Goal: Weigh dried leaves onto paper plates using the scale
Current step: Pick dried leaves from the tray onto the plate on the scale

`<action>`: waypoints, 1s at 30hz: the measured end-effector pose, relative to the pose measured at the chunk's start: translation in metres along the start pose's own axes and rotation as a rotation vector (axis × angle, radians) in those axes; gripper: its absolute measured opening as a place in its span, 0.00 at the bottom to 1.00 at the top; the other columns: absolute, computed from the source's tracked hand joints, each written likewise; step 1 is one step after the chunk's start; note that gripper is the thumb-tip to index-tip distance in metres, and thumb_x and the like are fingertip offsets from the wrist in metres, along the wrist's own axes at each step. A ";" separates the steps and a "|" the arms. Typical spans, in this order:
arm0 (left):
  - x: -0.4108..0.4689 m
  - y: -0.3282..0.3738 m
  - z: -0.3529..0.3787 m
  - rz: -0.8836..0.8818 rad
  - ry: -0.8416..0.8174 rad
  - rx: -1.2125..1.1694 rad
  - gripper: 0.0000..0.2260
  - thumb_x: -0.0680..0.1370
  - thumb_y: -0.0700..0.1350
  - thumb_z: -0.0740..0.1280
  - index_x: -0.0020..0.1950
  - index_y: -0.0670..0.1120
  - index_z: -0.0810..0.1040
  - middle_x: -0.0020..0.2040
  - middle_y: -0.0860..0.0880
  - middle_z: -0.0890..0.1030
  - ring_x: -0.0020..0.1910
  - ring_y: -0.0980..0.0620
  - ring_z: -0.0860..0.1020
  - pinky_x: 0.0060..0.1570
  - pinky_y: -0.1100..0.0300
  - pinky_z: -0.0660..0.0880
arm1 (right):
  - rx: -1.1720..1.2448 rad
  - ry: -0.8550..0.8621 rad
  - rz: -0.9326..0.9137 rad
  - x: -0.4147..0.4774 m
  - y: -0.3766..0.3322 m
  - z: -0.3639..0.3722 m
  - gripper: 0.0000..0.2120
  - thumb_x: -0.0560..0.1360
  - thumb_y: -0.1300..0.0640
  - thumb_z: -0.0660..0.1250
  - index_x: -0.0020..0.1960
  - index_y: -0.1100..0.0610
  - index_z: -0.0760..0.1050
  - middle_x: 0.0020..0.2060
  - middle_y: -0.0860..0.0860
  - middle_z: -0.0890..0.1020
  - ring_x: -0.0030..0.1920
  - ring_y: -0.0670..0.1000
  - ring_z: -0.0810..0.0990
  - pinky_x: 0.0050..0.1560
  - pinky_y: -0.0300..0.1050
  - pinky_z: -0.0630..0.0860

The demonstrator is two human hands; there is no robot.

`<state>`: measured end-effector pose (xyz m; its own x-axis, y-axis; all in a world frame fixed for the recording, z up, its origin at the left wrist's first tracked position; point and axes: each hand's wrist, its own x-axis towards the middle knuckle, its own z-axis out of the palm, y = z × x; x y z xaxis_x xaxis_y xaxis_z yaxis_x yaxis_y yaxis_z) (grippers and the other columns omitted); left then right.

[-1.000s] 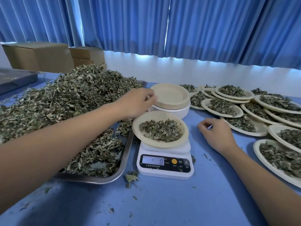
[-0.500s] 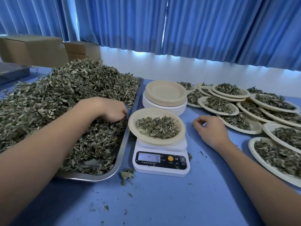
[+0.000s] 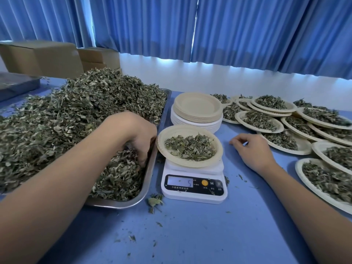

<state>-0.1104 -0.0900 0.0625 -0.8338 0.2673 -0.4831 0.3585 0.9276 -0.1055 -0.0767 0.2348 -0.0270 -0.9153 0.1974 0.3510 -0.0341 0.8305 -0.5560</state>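
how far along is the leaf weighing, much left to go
Done: many filled plates lie on the right. In hand: the paper plate on the scale holds a small portion, the display shows 5, and the left hand digs into the dried leaves in the tray; the right hand rests idle on the table. Left: that big heap and a stack of empty plates suggest plenty more.
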 end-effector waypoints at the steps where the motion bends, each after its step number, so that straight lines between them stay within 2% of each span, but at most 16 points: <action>1: 0.003 0.001 0.002 -0.003 0.008 -0.021 0.20 0.66 0.46 0.82 0.49 0.40 0.77 0.48 0.43 0.81 0.41 0.44 0.82 0.30 0.59 0.82 | 0.005 -0.001 -0.002 0.000 0.000 0.000 0.10 0.82 0.56 0.66 0.46 0.50 0.83 0.41 0.46 0.85 0.41 0.43 0.79 0.41 0.44 0.72; 3: 0.006 0.000 0.005 0.007 0.044 -0.078 0.16 0.67 0.42 0.81 0.42 0.41 0.75 0.44 0.42 0.80 0.43 0.41 0.83 0.31 0.54 0.83 | 0.014 -0.002 -0.007 -0.001 0.000 0.000 0.09 0.82 0.56 0.66 0.45 0.50 0.83 0.41 0.44 0.84 0.41 0.41 0.78 0.38 0.42 0.71; 7: 0.008 -0.005 0.004 0.032 0.080 -0.137 0.16 0.68 0.40 0.80 0.38 0.43 0.72 0.41 0.45 0.73 0.43 0.38 0.83 0.29 0.57 0.81 | 0.024 -0.001 -0.005 -0.001 0.001 -0.001 0.10 0.81 0.55 0.66 0.44 0.49 0.83 0.40 0.43 0.83 0.40 0.40 0.78 0.36 0.39 0.70; 10: 0.005 -0.009 -0.001 0.040 0.084 -0.151 0.18 0.68 0.41 0.81 0.35 0.43 0.70 0.38 0.45 0.73 0.37 0.40 0.81 0.30 0.55 0.81 | 0.021 -0.003 -0.010 -0.001 0.001 -0.001 0.09 0.81 0.55 0.66 0.44 0.50 0.83 0.40 0.44 0.84 0.40 0.41 0.79 0.36 0.40 0.71; 12: 0.001 -0.013 -0.006 0.031 0.140 -0.168 0.16 0.68 0.42 0.81 0.36 0.44 0.73 0.35 0.48 0.72 0.34 0.42 0.78 0.32 0.53 0.81 | 0.019 -0.006 -0.015 -0.002 0.001 -0.001 0.09 0.81 0.55 0.66 0.45 0.50 0.83 0.40 0.44 0.84 0.40 0.41 0.78 0.36 0.40 0.71; 13: -0.002 -0.014 -0.009 0.023 0.179 -0.165 0.13 0.68 0.43 0.81 0.40 0.43 0.77 0.34 0.49 0.72 0.34 0.44 0.77 0.35 0.51 0.81 | 0.021 -0.004 -0.015 -0.002 0.001 -0.001 0.09 0.81 0.55 0.66 0.45 0.50 0.83 0.40 0.44 0.83 0.40 0.40 0.78 0.36 0.39 0.70; 14: -0.003 -0.016 -0.011 0.009 0.204 -0.164 0.15 0.68 0.43 0.81 0.49 0.41 0.81 0.35 0.51 0.72 0.37 0.44 0.79 0.39 0.51 0.81 | 0.024 0.000 -0.012 -0.002 0.001 -0.001 0.09 0.81 0.55 0.66 0.45 0.50 0.83 0.40 0.44 0.83 0.40 0.40 0.78 0.36 0.39 0.70; 16: -0.005 -0.019 -0.013 -0.014 0.198 -0.152 0.27 0.69 0.42 0.80 0.66 0.39 0.77 0.39 0.53 0.74 0.44 0.42 0.82 0.47 0.48 0.82 | 0.027 0.008 -0.006 -0.002 0.002 -0.001 0.09 0.81 0.56 0.67 0.45 0.51 0.84 0.40 0.44 0.83 0.39 0.40 0.78 0.37 0.37 0.71; 18: -0.006 -0.020 -0.012 -0.023 0.198 -0.151 0.31 0.70 0.42 0.80 0.71 0.41 0.74 0.46 0.51 0.76 0.48 0.41 0.82 0.51 0.46 0.81 | 0.029 0.009 -0.005 -0.002 0.002 -0.001 0.09 0.81 0.56 0.67 0.45 0.51 0.84 0.40 0.44 0.83 0.39 0.41 0.78 0.37 0.37 0.70; 21: -0.006 -0.020 -0.012 -0.010 0.251 -0.145 0.30 0.71 0.44 0.79 0.72 0.42 0.74 0.61 0.45 0.79 0.56 0.41 0.81 0.57 0.46 0.79 | 0.034 0.007 -0.005 -0.001 0.001 0.000 0.09 0.81 0.56 0.67 0.44 0.51 0.84 0.39 0.44 0.83 0.39 0.41 0.78 0.37 0.38 0.71; 23: -0.006 -0.020 -0.014 -0.006 0.308 -0.136 0.31 0.72 0.45 0.78 0.73 0.42 0.73 0.66 0.45 0.78 0.58 0.42 0.80 0.59 0.46 0.78 | 0.034 0.010 -0.006 -0.001 0.001 -0.001 0.09 0.81 0.56 0.67 0.44 0.50 0.84 0.39 0.43 0.83 0.39 0.42 0.78 0.36 0.39 0.71; 26: -0.006 -0.019 -0.017 -0.009 0.363 -0.162 0.28 0.73 0.45 0.78 0.70 0.42 0.75 0.65 0.43 0.79 0.54 0.43 0.81 0.57 0.48 0.79 | 0.021 0.012 -0.016 -0.002 0.001 -0.001 0.09 0.81 0.55 0.67 0.44 0.51 0.84 0.39 0.43 0.83 0.37 0.45 0.80 0.36 0.39 0.72; 28: -0.005 -0.019 -0.019 -0.006 0.379 -0.160 0.16 0.73 0.45 0.77 0.59 0.43 0.81 0.62 0.43 0.81 0.49 0.46 0.79 0.55 0.49 0.80 | 0.017 0.009 -0.016 -0.002 0.001 -0.001 0.09 0.81 0.55 0.67 0.44 0.50 0.84 0.38 0.43 0.83 0.36 0.45 0.80 0.34 0.40 0.70; 29: -0.005 -0.019 -0.019 -0.010 0.388 -0.155 0.13 0.74 0.45 0.77 0.55 0.44 0.80 0.62 0.43 0.82 0.48 0.46 0.78 0.55 0.50 0.80 | 0.017 0.008 -0.015 -0.002 0.001 -0.001 0.09 0.81 0.55 0.67 0.44 0.50 0.84 0.38 0.43 0.83 0.36 0.46 0.80 0.34 0.40 0.70; 30: -0.006 -0.018 -0.019 -0.014 0.396 -0.157 0.12 0.74 0.44 0.77 0.55 0.45 0.80 0.63 0.43 0.81 0.49 0.46 0.78 0.54 0.52 0.79 | 0.017 0.007 -0.014 -0.002 0.001 -0.001 0.09 0.81 0.55 0.67 0.44 0.50 0.84 0.38 0.43 0.83 0.36 0.46 0.80 0.34 0.40 0.70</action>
<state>-0.1203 -0.1037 0.0836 -0.9459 0.3058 -0.1080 0.3034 0.9521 0.0389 -0.0743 0.2358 -0.0272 -0.9119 0.1895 0.3640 -0.0536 0.8243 -0.5636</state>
